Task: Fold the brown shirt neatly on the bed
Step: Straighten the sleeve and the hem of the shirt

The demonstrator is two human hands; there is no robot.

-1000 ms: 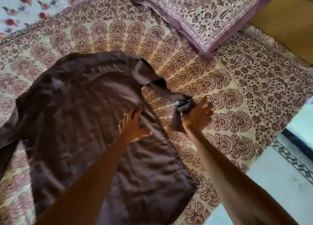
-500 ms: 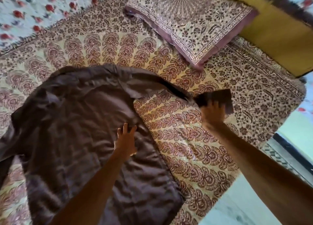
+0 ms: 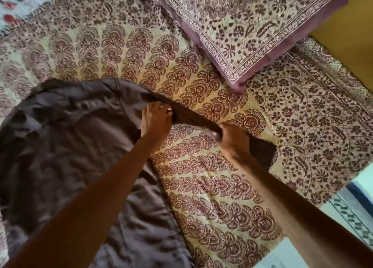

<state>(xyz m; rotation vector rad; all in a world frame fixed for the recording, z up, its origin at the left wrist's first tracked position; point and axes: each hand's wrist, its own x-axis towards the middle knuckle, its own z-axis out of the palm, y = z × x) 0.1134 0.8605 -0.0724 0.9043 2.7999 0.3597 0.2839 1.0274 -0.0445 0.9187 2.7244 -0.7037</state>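
Left hand (image 3: pixel 156 119) pinches the brown shirt (image 3: pixel 66 146) at the shoulder seam; right hand (image 3: pixel 234 140), blurred, grips the sleeve (image 3: pixel 260 150) stretched out to the right. Shirt's body lies spread over the bed (image 3: pixel 212 197) w/ printed cover, left of centre. Pillow (image 3: pixel 252 25) near the top, apart from shirt.

The right hand (image 3: pixel 232 140) is blurred, hiding its grip on the sleeve (image 3: pixel 201 124).

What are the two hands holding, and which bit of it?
Both hold the brown shirt. The left hand grips it near the shoulder, where the sleeve starts. The right hand is on the stretched-out sleeve, further along toward its cuff end.
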